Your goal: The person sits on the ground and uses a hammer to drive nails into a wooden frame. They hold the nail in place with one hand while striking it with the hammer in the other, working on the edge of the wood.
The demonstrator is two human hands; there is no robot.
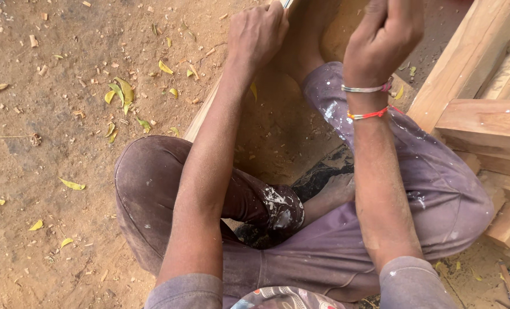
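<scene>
Fingers of the left hand (258, 35) curl closed around a thin tool (287, 3) whose tip barely shows above them at the top edge, just over the wooden plank (278, 123) that runs beneath both forearms. Right hand (384, 40) is blurred, fingers bunched shut; I cannot tell what they grip, with stacked timber (484, 123) lying beyond.

No packages, labels, signs or screens are visible anywhere in the view, near or far, left or right.
</scene>
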